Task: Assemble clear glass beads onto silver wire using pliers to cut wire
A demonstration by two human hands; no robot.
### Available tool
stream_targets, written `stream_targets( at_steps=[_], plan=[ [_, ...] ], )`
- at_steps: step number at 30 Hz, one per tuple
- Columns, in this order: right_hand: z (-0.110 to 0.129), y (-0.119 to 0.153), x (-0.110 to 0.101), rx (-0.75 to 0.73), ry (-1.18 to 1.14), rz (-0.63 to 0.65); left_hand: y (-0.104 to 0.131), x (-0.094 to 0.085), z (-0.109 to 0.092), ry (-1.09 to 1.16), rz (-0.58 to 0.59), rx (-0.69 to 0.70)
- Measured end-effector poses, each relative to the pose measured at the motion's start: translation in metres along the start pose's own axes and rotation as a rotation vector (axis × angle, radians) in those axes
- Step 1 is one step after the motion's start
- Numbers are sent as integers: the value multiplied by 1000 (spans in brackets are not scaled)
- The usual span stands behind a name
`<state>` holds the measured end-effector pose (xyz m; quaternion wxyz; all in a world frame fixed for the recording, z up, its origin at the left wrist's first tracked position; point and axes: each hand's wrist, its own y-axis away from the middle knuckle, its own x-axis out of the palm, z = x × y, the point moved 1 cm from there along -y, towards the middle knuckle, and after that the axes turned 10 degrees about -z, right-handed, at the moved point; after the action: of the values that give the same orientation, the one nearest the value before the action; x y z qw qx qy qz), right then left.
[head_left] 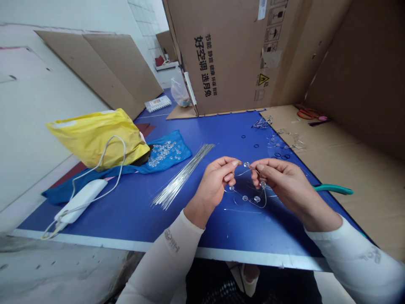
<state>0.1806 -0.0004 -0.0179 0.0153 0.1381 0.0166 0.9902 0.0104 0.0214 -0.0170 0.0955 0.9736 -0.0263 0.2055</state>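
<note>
Between my two hands hangs a loop of thin wire strung with several clear beads [244, 198]. My left hand [219, 177] pinches the wire just left of the top bead [246, 164]. On that bead's other side, my right hand [278, 179] is closed on the wire, thumb against forefinger. Another clear bead [263, 184] sits close under my right fingers. Left of my hands lies a bundle of straight silvery wires [183, 176]. Loose clear beads [164, 153] are spread on a blue cloth [182, 145] farther back.
A yellow bag [104, 137] and a white power strip [80, 202] with its cable lie at left. Green-handled pliers [335, 188] are beside my right hand. Finished-looking wire pieces [292, 140], black rings [281, 156] and orange-handled scissors [308, 113] lie at right. A large cardboard box [234, 55] stands behind.
</note>
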Motion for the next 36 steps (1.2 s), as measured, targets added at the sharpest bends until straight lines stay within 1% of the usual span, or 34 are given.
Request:
stream_targets(
  at_steps=[4, 11, 18, 22, 25, 31, 34, 36],
  plan=[
    [0, 0, 0, -5, 34, -3, -1, -2, 1, 4, 16, -35],
    [0, -1, 0, -21, 72, -6, -2, -2, 1, -2, 5, -46],
    [1, -1, 3, -11, 114, -14, -1, -1, 2, -57, -9, 16],
    [0, -2, 3, -56, 194, -12, -1, -2, 3, -74, -10, 28],
    [-3, -4, 1, -125, 283, -1, -2, -1, 3, -73, -13, 18],
    [-8, -3, -3, -388, 627, -22, -2, -1, 1, -86, -31, 1],
    [-9, -1, -3, -502, 734, -42, -1, 0, 1, -94, -39, -6],
    [-9, -1, -3, -546, 785, -49, -1, 0, 1, -94, -46, -12]
  ],
)
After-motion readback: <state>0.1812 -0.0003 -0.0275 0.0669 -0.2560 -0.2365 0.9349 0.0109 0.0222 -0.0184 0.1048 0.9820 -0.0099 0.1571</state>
